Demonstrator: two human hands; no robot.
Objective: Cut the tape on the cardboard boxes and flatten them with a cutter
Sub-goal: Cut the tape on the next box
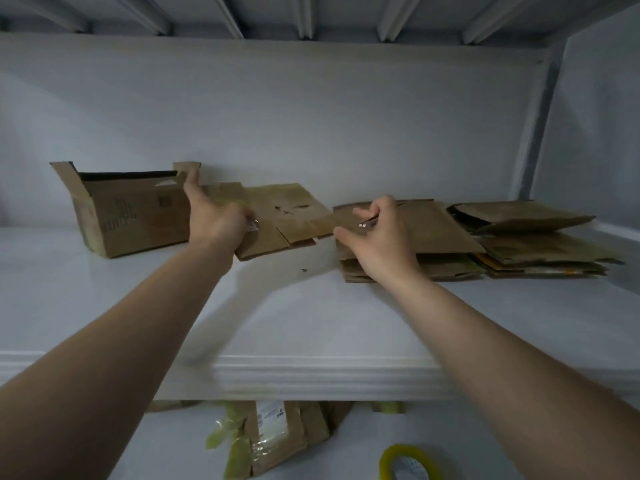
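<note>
Cardboard open box (131, 216) at 9 o'clock, just beside left hand (214, 220) gripping flattened box (291, 213); right hand (381, 244), pinching cutter (366, 223), farther off.

One open box (128, 216) stands upright. Just right of the open box lies one single flattened box (291, 213). Farther right of the open box sit two piles of flattened cardboard, a nearer stack (443, 233) and a farther stack (540, 247); the sheets in each cannot be counted. One small metal cutter (365, 223) shows between the open box and the nearer stack. Below and right of the open box are one tape roll (410, 462) and one heap of flat cardboard (277, 434)
</note>
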